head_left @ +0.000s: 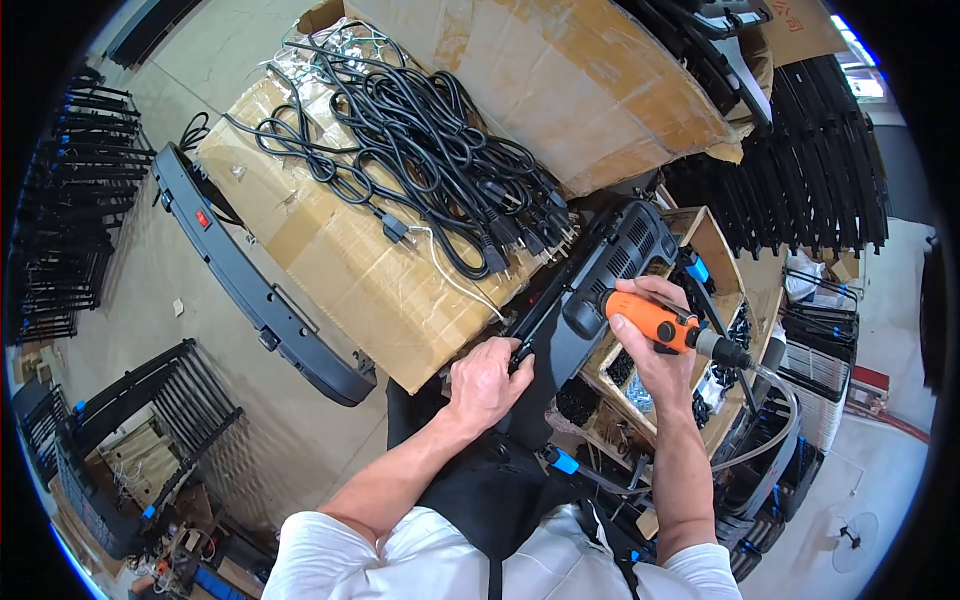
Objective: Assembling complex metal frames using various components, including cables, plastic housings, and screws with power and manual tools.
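Observation:
A long black plastic housing (553,352) with vent slots lies slantwise in front of me, between the cardboard box and the wooden tray. My left hand (487,380) is closed at its left edge, fingers and thumb curled onto a dark part there; the fingertips are partly hidden. In my right hand (655,350) is an orange air screwdriver (650,318), gripped above the housing's right side. A clear hose (785,400) runs from the tool's coupling. The tool's working tip is hidden from view.
Beyond the housing, black power cords (420,140) lie tangled on a cardboard box (330,270). To the right, a wooden tray (725,245) holds small parts. A curved black panel (240,280) with a red switch leans left of the box. Black frames (810,160) stand stacked at far right.

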